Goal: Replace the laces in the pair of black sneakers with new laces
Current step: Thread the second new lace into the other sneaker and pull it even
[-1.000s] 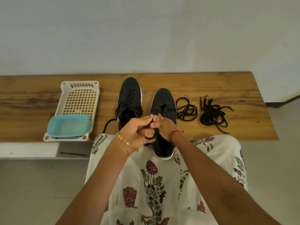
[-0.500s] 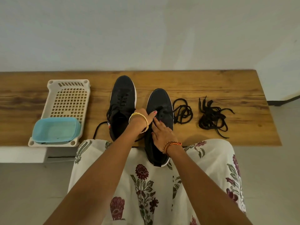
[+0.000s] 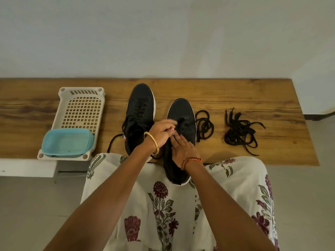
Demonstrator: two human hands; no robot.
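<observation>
- One long wooden bench (image 3: 235,95) carrying everything; firm and flat, good for bracing a shoe against.
- At its left end, a pale plastic basket (image 3: 79,109) with a blue tub (image 3: 67,143) sitting in the near end.
- Two black sneakers side by side mid-bench, toes away. Left sneaker (image 3: 143,109) fully on the bench and laced, one lace end trailing off its near side. Right sneaker (image 3: 181,109) heel-out over the edge onto the lap. Likely light, with soft uppers that buckle when pressed and stiffer soles; best steadied by the sole edge or heel, not the collar.
- Right grip (image 3: 183,147) flat on the right sneaker's opening, fingers straight, pressing it steady and clasping nothing.
- Left grip (image 3: 161,132) curled over the eyelets, fingertips bunched as if pinching; too blurred to tell whether anything is caught.
- Beside the right sneaker, a lace coil (image 3: 204,126); farther right, a lace tangle (image 3: 239,133). Limp, light, prone to snagging; best taken by the stiff tip.
- Near the eyelets, a short lace (image 3: 181,122), probably needing a fingertip pinch close to the hole.
</observation>
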